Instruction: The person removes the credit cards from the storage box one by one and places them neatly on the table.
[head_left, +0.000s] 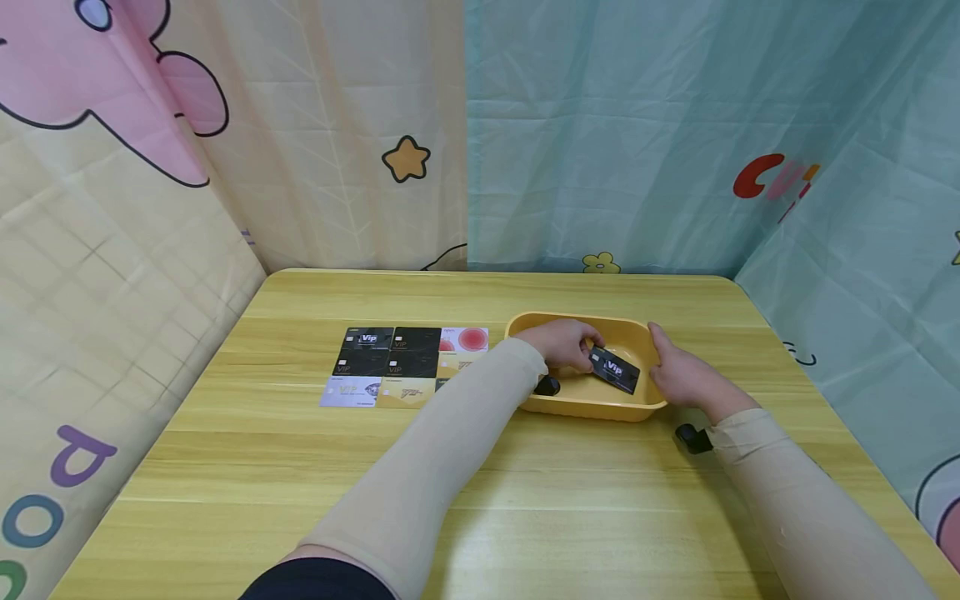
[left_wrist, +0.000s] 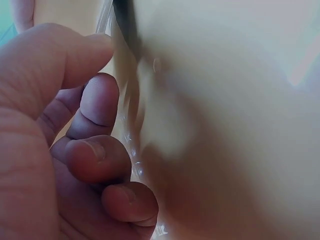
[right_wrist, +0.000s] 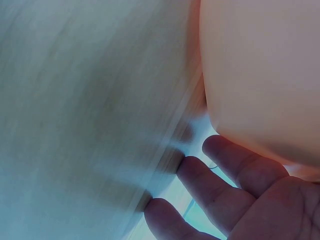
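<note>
My left hand [head_left: 564,343] reaches into a yellow plastic tray [head_left: 588,410] and pinches one end of a black VIP card [head_left: 615,369], which tilts above the tray's floor. In the left wrist view, the thumb and index finger of that hand [left_wrist: 95,125] meet near the card's thin edge [left_wrist: 104,17], the other fingers curled below. My right hand [head_left: 686,379] touches the tray's right end with its thumb up beside the rim. Its fingers [right_wrist: 200,182] look extended low by the tray's outer wall [right_wrist: 260,75] in the right wrist view. Whether other cards lie beneath is hidden.
Left of the tray, several cards lie in a tight grid on the wooden table [head_left: 225,467]: black ones [head_left: 363,362], a silver one [head_left: 351,392], gold ones [head_left: 405,392] and a pink-and-white one [head_left: 467,339]. My left sleeve partly covers the grid. Printed curtains [head_left: 540,150] hang behind the table.
</note>
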